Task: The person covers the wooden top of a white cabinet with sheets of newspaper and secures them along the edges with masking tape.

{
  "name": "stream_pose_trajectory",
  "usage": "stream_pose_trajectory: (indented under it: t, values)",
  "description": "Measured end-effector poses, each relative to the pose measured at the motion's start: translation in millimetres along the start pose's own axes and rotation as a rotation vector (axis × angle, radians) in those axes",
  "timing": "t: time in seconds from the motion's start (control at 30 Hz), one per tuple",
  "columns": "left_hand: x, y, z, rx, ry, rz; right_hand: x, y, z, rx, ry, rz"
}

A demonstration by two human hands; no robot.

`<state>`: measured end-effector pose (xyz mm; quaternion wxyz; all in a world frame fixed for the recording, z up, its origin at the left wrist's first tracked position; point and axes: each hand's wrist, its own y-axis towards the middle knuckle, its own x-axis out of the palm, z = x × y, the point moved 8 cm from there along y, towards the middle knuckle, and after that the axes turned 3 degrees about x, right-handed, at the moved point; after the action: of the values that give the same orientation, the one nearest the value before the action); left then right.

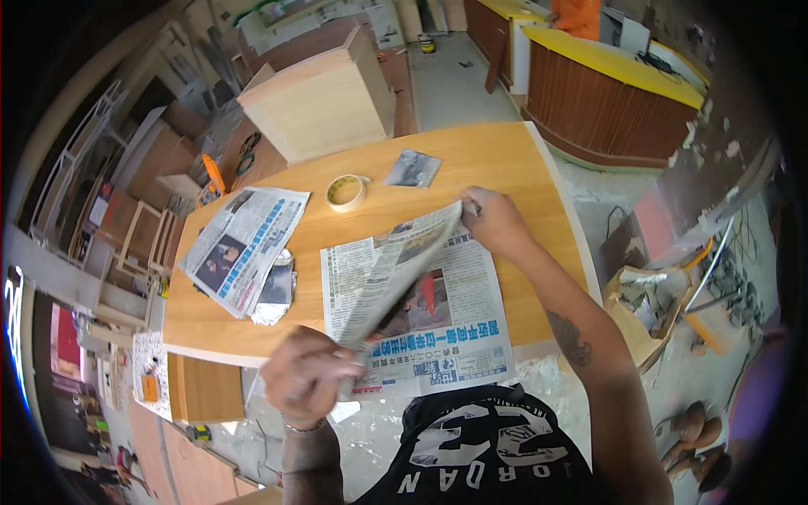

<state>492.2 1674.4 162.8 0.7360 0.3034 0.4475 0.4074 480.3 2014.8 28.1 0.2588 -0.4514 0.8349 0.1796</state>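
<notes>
A newspaper (450, 324) lies open on the wooden table (497, 164) in front of me. One of its sheets (396, 269) stands lifted in the middle, mid-turn. My left hand (307, 374) grips that sheet's near corner at the table's front edge. My right hand (492, 220) pinches its far corner. A second folded newspaper (244, 244) rests to the left, partly over a small crumpled grey piece (273, 295).
A roll of tape (347, 191) and a small dark printed card (412, 168) lie at the table's far side. A pale wooden cabinet (324, 97) stands behind. A yellow-topped counter (614, 93) sits at right, with a paper bag (644, 307) on the floor.
</notes>
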Motion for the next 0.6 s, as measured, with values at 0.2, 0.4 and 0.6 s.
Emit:
stream_pose_trajectory:
  t: [0.2,0.4,0.6]
  values:
    - [28.8,-37.6,39.3,0.231,0.119,-0.259,14.3,6.0,27.3,-0.017,0.132,0.191]
    - [39.8,-78.2,34.2,0.208,0.197,-0.279,24.9,-56.6,-54.5,-0.457,-0.345,-0.094]
    - [52.7,-77.6,27.8,0.230,0.152,-0.299,22.0,-145.1,-121.2,-0.763,-0.146,-0.464]
